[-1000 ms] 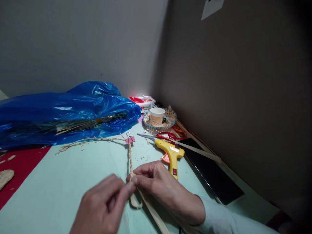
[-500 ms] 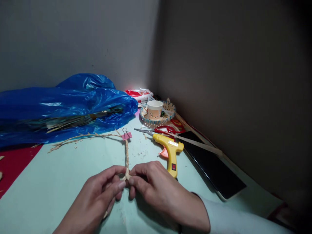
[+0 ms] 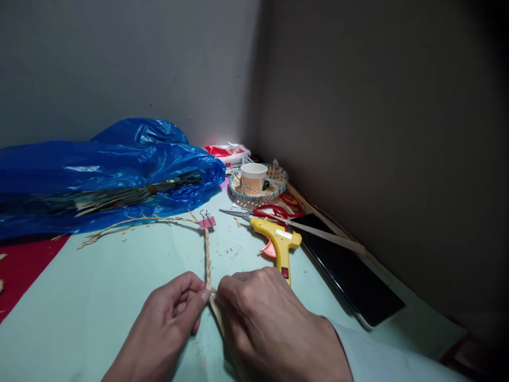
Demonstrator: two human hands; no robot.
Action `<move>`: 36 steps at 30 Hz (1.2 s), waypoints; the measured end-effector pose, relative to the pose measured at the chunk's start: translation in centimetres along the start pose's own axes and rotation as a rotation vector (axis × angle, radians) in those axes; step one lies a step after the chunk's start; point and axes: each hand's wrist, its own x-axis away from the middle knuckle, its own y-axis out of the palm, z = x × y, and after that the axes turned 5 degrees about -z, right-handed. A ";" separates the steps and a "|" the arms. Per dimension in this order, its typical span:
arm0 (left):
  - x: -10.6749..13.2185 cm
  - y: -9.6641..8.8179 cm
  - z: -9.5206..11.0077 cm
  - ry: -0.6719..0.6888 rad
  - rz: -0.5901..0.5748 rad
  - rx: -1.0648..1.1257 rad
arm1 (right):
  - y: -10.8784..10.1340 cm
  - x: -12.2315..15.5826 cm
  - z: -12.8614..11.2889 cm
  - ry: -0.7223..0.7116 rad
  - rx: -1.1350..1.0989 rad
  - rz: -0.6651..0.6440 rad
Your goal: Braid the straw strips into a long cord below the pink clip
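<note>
The left hand (image 3: pixel 170 313) came in low, thumb and forefinger pinched together on the near end of a straw braid (image 3: pixel 207 254). The right hand (image 3: pixel 266 313) arched just beside it, back upward, hiding whether its fingers were closed on a strand. The braid ran straight ahead along a pale green tabletop (image 3: pixel 107 297) to a pink binder clip (image 3: pixel 207 223), then bent left toward a blue plastic bag (image 3: pixel 131 159). Grey walls (image 3: pixel 119 63) met in a corner behind. Right of the braid lay scissors (image 3: pixel 266 212) and a yellow glue gun (image 3: pixel 280 241), its handle's base partly covered by the right hand. A paper cup (image 3: pixel 253 180) stood in a woven basket (image 3: pixel 280 178).
</note>
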 end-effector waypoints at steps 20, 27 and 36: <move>0.8 0.0 -0.9 -0.051 -0.066 0.336 | 3.9 -0.7 1.4 -0.481 0.162 0.167; 1.2 0.5 0.1 -0.041 -0.032 0.324 | -0.2 -0.5 0.9 -0.091 -0.343 0.089; 1.4 0.7 -0.1 0.024 0.015 0.173 | 0.8 -2.6 1.7 -0.113 -0.605 -0.114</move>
